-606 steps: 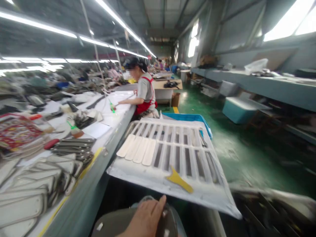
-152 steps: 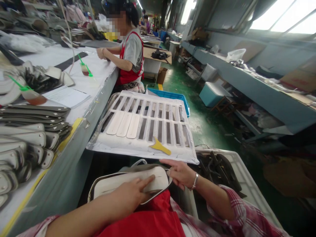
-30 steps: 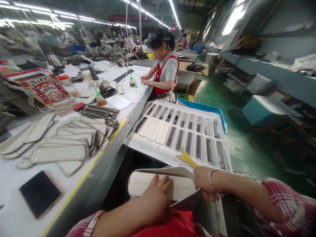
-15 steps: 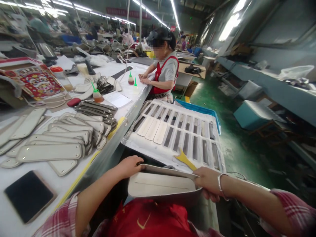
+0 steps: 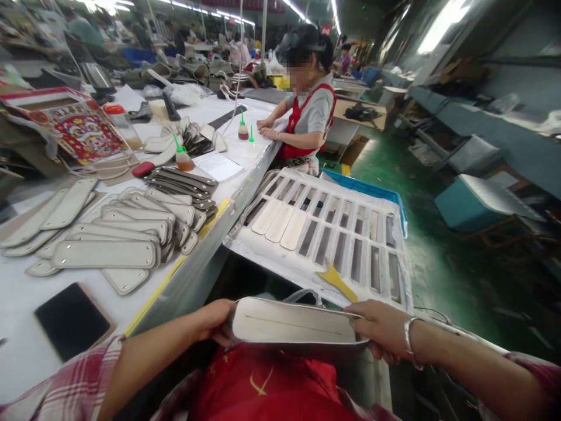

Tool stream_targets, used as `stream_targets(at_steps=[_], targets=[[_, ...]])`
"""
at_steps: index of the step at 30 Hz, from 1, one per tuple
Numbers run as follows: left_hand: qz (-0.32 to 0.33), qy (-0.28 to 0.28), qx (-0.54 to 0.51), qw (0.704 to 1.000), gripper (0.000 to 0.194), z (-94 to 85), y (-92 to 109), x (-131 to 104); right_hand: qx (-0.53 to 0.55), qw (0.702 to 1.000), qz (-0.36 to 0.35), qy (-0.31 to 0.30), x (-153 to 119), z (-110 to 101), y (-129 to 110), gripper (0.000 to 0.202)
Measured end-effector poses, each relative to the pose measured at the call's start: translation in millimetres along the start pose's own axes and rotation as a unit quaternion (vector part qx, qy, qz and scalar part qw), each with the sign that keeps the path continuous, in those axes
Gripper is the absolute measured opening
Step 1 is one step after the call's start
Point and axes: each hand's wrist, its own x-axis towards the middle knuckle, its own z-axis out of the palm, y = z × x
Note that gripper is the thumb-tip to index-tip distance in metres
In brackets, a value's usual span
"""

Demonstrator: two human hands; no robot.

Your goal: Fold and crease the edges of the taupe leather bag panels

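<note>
An open bag-like piece (image 5: 298, 323) with a pale, rounded panel and a thin dark line along it lies across my lap. Its left end is gripped by my left hand (image 5: 219, 320), fingers wrapped round the edge. My right hand (image 5: 377, 330), with a bracelet at the wrist, pinches the right end; its fingertips are partly hidden behind the piece. Just beyond is a white slotted rack (image 5: 324, 257) holding three pale strips (image 5: 279, 223) and a yellow tool (image 5: 337, 282) near its front edge.
On the white table (image 5: 169, 292) at left lie a pile of pale strips (image 5: 107, 254), darker strips (image 5: 179, 184), a phone (image 5: 73, 320), green-tipped bottles (image 5: 183, 156) and a printed box (image 5: 83, 126). A co-worker in a red apron (image 5: 300, 120) leans at the table. A blue crate (image 5: 397, 202) sits behind the rack.
The piece has tilted so its pale panel faces up more fully, and my left hand has shifted lower around its end. The view has turned slightly left.
</note>
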Motion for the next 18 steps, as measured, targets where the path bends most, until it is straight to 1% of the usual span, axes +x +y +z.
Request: stream_targets(at_steps=[1, 2, 3, 4, 6, 8, 11, 13, 15, 18], targets=[[0.022, 0.027, -0.058, 0.998, 0.037, 7.6, -6.3, 0.2, 0.003, 1.000, 0.001, -0.003, -0.1, -0.1, -0.2, 0.023], [0.050, 0.061, -0.086, 0.993, 0.038, 13.8, -11.6, 0.5, 0.004, 1.000, 0.001, -0.003, -0.3, 0.0, -0.6, 0.023], [0.084, 0.096, -0.075, 0.989, 0.038, 18.1, -15.4, 0.3, 0.003, 1.000, 0.000, -0.002, -0.6, 0.3, -1.2, 0.023], [0.117, 0.128, -0.038, 0.984, 0.038, 20.1, -17.3, -0.9, -0.001, 1.000, -0.002, -0.001, -0.9, 0.7, -1.9, 0.023], [0.158, 0.171, 0.076, 0.970, 0.037, 17.2, -14.1, -7.8, -0.011, 1.000, -0.006, 0.004, -1.9, 1.6, -3.3, 0.022], [0.177, 0.184, 0.193, 0.948, 0.036, 8.6, -2.5, -21.0, -0.021, 1.000, -0.006, 0.012, -3.4, 2.3, -3.6, 0.021], [0.179, 0.188, 0.340, 0.904, 0.036, -2.5, 20.4, -44.0, -0.030, 0.999, -0.005, 0.031, -7.2, 3.7, -0.9, 0.025], [0.162, 0.199, 0.419, 0.871, 0.035, -3.8, 32.1, -54.9, -0.034, 0.999, -0.017, 0.033, -11.2, 5.9, 2.6, 0.028], [0.138, 0.212, 0.479, 0.840, 0.036, -0.9, 38.9, -59.4, -0.043, 0.998, -0.032, 0.032, -15.7, 9.1, 7.6, 0.028], [0.119, 0.215, 0.533, 0.810, 0.041, 5.2, 43.4, -57.4, -0.041, 0.995, -0.064, 0.064, -19.4, 13.5, 21.8, 0.027]])
